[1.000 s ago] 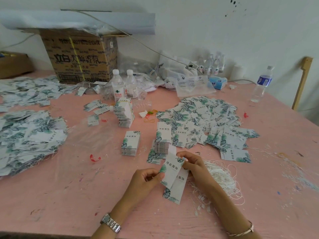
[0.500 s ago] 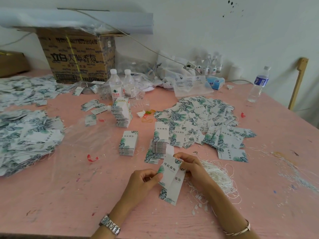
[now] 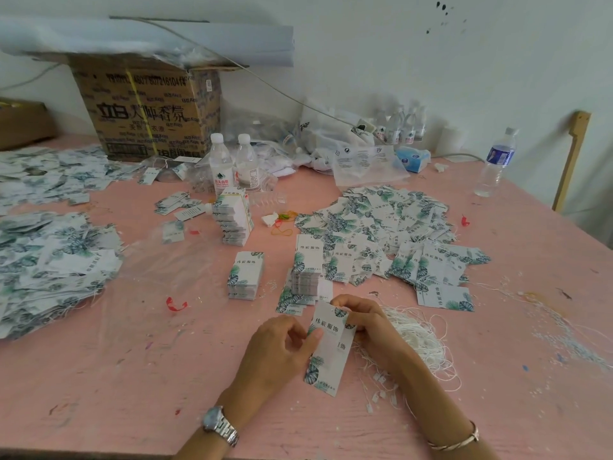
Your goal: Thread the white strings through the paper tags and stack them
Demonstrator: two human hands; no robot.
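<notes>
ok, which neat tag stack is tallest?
The leaning stack just in front of the two water bottles; the middle stack and right stack are shorter.

From the paper tags (image 3: 328,353) before me over the counter (image 3: 99,376), the string tangle (image 3: 421,336) lies at three o'clock, a tag stack (image 3: 306,270) at twelve, a second stack (image 3: 245,275) at eleven, the loose tag heap (image 3: 381,227) at one, another heap (image 3: 49,260) at ten, and the box (image 3: 146,111) far behind at eleven.
</notes>
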